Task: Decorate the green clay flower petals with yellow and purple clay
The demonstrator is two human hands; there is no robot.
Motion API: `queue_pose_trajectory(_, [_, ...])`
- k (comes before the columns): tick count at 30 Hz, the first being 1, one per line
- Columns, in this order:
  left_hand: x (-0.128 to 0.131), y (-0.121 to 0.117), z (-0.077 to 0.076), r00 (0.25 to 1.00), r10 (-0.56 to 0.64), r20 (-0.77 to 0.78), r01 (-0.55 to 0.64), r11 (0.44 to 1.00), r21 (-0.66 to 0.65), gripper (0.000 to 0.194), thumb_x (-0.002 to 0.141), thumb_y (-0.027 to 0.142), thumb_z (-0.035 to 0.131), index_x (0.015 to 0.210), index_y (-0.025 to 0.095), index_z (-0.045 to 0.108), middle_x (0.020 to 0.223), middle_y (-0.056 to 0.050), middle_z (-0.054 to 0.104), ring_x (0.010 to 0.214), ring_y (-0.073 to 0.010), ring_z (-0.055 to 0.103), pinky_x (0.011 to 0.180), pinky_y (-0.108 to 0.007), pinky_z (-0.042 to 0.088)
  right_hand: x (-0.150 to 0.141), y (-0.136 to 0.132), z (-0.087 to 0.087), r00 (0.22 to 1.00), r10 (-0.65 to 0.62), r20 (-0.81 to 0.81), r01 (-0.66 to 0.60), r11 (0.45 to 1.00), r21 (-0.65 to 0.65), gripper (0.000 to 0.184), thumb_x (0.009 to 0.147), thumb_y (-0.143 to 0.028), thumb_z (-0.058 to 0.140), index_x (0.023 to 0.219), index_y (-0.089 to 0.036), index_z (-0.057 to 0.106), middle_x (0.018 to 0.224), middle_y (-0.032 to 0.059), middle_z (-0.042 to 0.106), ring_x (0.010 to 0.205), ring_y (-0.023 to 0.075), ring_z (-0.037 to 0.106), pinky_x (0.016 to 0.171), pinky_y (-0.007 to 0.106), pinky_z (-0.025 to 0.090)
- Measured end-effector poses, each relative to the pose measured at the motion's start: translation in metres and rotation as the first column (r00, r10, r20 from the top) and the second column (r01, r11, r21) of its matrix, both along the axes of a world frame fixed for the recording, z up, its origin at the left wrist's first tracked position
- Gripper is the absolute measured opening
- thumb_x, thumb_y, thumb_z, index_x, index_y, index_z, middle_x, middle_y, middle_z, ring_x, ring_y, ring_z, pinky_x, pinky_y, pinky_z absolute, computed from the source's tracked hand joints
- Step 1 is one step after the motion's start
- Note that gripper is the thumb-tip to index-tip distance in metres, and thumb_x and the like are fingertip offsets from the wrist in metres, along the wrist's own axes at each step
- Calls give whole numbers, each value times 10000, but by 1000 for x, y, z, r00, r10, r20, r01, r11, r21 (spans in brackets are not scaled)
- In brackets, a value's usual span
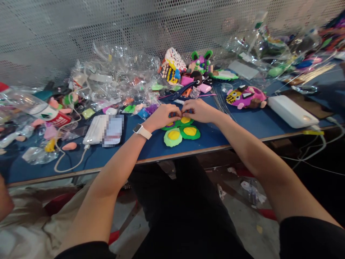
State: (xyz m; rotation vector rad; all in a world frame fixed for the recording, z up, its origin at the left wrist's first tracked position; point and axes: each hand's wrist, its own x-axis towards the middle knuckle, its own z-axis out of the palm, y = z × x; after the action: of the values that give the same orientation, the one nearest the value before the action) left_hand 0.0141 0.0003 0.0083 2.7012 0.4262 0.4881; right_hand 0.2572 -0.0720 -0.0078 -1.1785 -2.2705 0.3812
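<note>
My left hand, with a watch on its wrist, is closed in a pinch, fingertips bent down. Opposite it my right hand is pinched too, its fingertips almost meeting the left ones. Whatever lies between the fingers is hidden. Both hands are over the back part of a flat green clay shape made of rounded lobes. At its front are a light green lobe and a darker green lobe, each with a yellow patch on top. Further lobes lie behind, partly covered by my fingers; one has purple around its yellow.
To the left are a power bank with a cable, a phone and a plastic bottle. Clay figures and crumpled clear wrappers line the back. A clay animal and a white power bank sit at right.
</note>
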Motion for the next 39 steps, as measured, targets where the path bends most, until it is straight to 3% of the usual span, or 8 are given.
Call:
queue_pose_trajectory(12, [-2, -1, 1, 1000, 12, 23, -12, 1000, -9, 43, 1006, 244, 758, 1008, 217, 792, 1035, -46, 803, 901, -209, 733, 865, -368, 570, 6, -1, 4, 1000, -14, 1, 14, 1000, -2, 215, 975, -239, 670, 1053, -207, 868, 1025, 83, 762, 854, 202, 626, 833, 364, 461])
queue_pose_trajectory(20, [-2, 0, 0, 1000, 7, 21, -7, 1000, 24, 127, 1048, 250, 713, 1062, 238, 839, 1087, -59, 816, 1017, -232, 774, 971, -412, 594, 3, -4, 7, 999, -51, 8, 50, 999, 9, 196, 965, -213, 664, 1011, -192, 853, 996, 85, 767, 812, 192, 624, 814, 352, 470])
queue_pose_trajectory(30, [-3, -3, 2, 999, 39, -26, -38, 998, 43, 218, 1085, 273, 650, 1134, 246, 861, 1196, -91, 811, 1108, -251, 751, 1029, -440, 596, 8, -7, 8, 997, -47, 58, 45, 998, 36, 169, 982, -218, 682, 994, -202, 850, 1045, 103, 792, 947, 239, 698, 911, 400, 535])
queue_pose_trajectory(33, [-2, -5, 1, 999, 28, -31, -26, 998, 48, 251, 1100, 290, 625, 1205, 245, 848, 1252, -102, 795, 1186, -271, 716, 1075, -471, 581, 7, -29, 16, 986, -165, -15, 166, 981, 97, 160, 981, -260, 698, 994, -216, 851, 1114, 127, 804, 1069, 305, 720, 1002, 491, 554])
queue_pose_trajectory(36, [-1, -5, 0, 999, -4, -47, 6, 999, 39, 282, 1118, 308, 595, 1236, 241, 842, 1283, -105, 783, 1196, -269, 697, 1080, -476, 571, 7, -84, 20, 925, -235, -298, 268, 961, 74, 171, 1008, -388, 730, 1025, -270, 852, 1114, 108, 813, 1062, 306, 734, 998, 515, 580])
queue_pose_trajectory(37, [-1, -5, -1, 999, -10, -45, 12, 999, 39, 290, 1123, 314, 587, 1239, 233, 841, 1284, -108, 781, 1197, -270, 693, 1084, -478, 566, 8, -109, 18, 892, -201, -405, 219, 976, -3, 188, 1004, -448, 754, 1018, -290, 854, 1056, 101, 815, 988, 293, 740, 919, 488, 603])
queue_pose_trajectory(39, [0, -6, -2, 999, -24, -35, 25, 999, 36, 306, 1128, 327, 579, 1260, 220, 833, 1300, -115, 776, 1212, -272, 688, 1096, -483, 557, 10, -162, 4, 823, -99, -559, -35, 974, -224, 277, 970, -585, 781, 962, -322, 863, 900, 95, 805, 873, 288, 744, 814, 468, 614])
